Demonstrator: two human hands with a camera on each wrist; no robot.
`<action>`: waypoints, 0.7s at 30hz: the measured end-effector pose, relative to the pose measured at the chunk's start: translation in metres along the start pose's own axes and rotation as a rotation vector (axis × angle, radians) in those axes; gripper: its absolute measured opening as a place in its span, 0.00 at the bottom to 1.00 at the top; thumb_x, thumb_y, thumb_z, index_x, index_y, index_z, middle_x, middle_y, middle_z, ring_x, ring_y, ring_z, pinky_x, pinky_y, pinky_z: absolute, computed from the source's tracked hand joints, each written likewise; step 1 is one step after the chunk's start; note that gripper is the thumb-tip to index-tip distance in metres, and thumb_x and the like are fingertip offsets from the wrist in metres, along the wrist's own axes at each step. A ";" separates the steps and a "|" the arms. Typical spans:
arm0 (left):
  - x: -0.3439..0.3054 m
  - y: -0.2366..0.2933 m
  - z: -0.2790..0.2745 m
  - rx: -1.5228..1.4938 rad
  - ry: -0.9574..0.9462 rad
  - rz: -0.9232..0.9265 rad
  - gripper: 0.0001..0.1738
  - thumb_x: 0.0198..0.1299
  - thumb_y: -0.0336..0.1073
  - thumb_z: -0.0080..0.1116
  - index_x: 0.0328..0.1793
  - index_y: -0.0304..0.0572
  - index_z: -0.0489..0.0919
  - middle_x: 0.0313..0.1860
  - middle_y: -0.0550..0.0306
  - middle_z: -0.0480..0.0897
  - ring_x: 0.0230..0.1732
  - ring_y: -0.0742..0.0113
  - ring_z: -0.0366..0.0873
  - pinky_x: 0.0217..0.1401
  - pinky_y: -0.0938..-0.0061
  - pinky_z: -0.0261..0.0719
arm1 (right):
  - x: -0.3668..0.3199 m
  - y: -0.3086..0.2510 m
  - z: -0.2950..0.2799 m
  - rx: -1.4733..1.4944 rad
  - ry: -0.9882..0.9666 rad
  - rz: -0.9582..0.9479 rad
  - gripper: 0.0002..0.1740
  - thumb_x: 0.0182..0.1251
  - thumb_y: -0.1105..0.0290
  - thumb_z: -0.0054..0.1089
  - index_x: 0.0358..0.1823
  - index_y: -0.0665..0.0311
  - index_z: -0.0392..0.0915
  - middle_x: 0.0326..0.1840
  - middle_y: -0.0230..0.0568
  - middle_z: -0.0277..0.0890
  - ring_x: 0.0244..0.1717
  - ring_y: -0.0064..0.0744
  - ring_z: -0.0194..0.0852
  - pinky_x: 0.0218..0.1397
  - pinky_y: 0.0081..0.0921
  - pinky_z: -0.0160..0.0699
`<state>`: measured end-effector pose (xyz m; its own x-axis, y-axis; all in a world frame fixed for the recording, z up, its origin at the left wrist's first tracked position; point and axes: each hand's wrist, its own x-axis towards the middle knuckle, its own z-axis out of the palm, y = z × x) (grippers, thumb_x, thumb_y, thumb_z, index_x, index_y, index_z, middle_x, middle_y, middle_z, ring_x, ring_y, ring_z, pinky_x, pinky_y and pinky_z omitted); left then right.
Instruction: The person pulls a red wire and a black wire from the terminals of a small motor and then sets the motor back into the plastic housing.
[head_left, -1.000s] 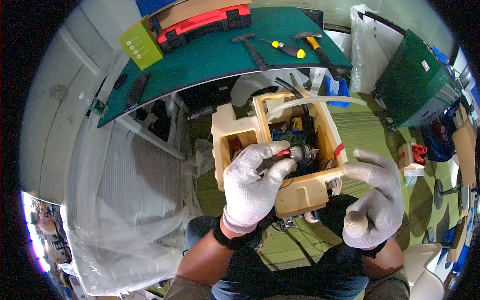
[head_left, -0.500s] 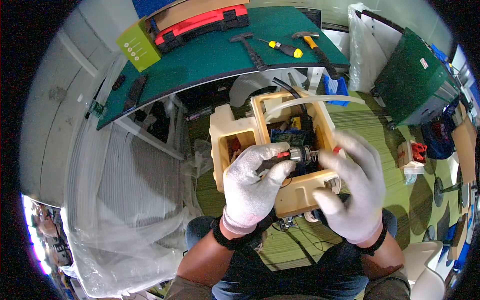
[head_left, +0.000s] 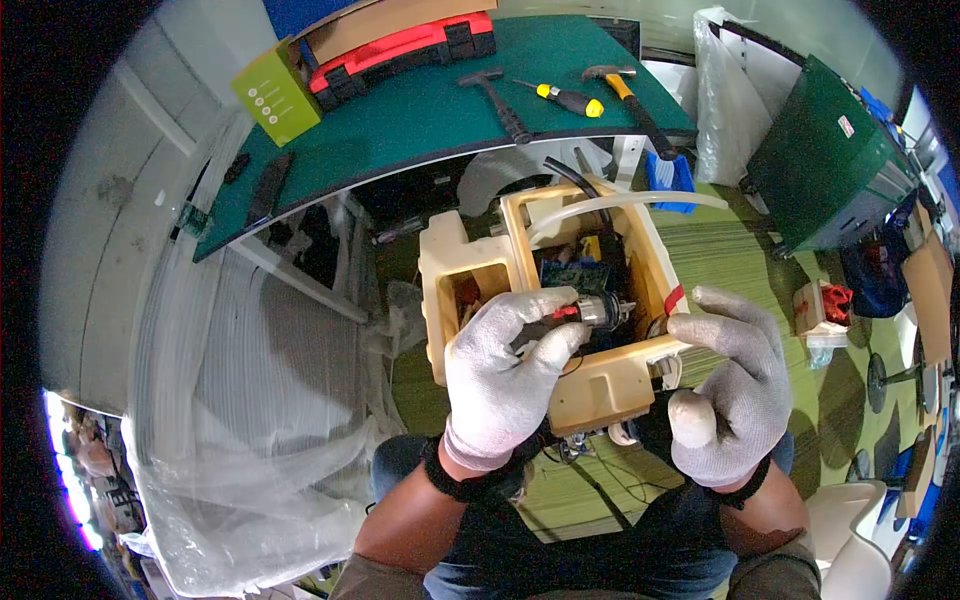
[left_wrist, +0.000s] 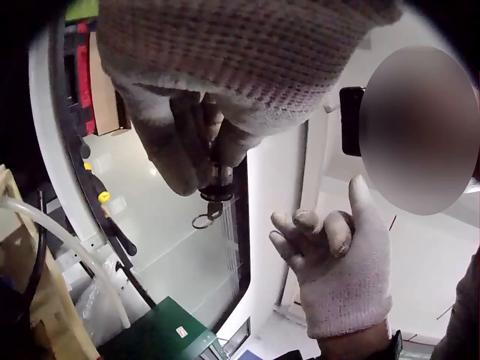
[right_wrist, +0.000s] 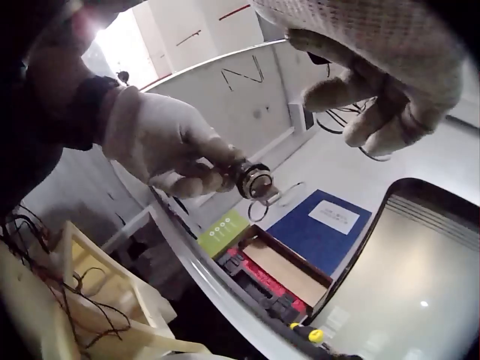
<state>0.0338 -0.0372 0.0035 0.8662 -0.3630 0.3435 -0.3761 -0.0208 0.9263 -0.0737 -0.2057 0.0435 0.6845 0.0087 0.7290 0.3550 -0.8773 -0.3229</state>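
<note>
In the head view, my gloved left hand (head_left: 505,370) pinches a key switch (head_left: 600,312), a metal and black cylinder with red at its back, between thumb and fingers. The left wrist view shows a key (left_wrist: 215,210) in the switch, with a thin ring (left_wrist: 201,222) hanging from it. My gloved right hand (head_left: 740,390) is apart from the switch, to its right, fingers loosely bent and nothing in them. Below the switch stands a cream plastic housing (head_left: 602,398) with electronics and a black cable (head_left: 578,175) inside.
A pale hose (head_left: 640,198) arches over the housing's far side. On the green table (head_left: 400,140) lie two hammers, a screwdriver (head_left: 570,99) and a red and black toolbox (head_left: 400,58). Wrapped plastic sheeting (head_left: 260,420) stands at left, a green cabinet (head_left: 820,165) at right.
My right hand swung left toward the key switch, fingers spread, then drew back to the right with its fingers bent. The left hand keeps its grip on the switch almost unmoved.
</note>
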 end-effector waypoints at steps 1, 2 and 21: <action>-0.001 -0.003 0.000 0.013 -0.002 0.031 0.12 0.54 0.25 0.69 0.45 0.34 0.83 0.38 0.53 0.84 0.39 0.71 0.84 0.41 0.78 0.82 | -0.001 0.000 0.002 -0.008 0.012 -0.011 0.19 0.49 0.64 0.71 0.15 0.62 0.68 0.47 0.44 0.80 0.52 0.55 0.77 0.54 0.44 0.77; 0.000 -0.007 -0.001 0.026 -0.005 0.061 0.12 0.54 0.25 0.69 0.46 0.34 0.83 0.39 0.53 0.84 0.39 0.71 0.84 0.42 0.77 0.82 | -0.001 0.000 0.003 -0.005 0.024 0.002 0.18 0.50 0.65 0.71 0.16 0.62 0.68 0.47 0.44 0.80 0.51 0.55 0.77 0.54 0.44 0.77; 0.000 0.000 -0.001 0.088 -0.011 0.050 0.11 0.55 0.23 0.67 0.45 0.34 0.83 0.38 0.59 0.85 0.41 0.75 0.80 0.48 0.77 0.79 | -0.001 0.003 0.011 -0.012 0.051 -0.017 0.19 0.49 0.64 0.71 0.16 0.60 0.66 0.48 0.45 0.80 0.53 0.57 0.76 0.55 0.45 0.76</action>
<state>0.0342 -0.0364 0.0037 0.8421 -0.3762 0.3864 -0.4463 -0.0839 0.8910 -0.0662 -0.2033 0.0346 0.6448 -0.0005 0.7644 0.3585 -0.8830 -0.3030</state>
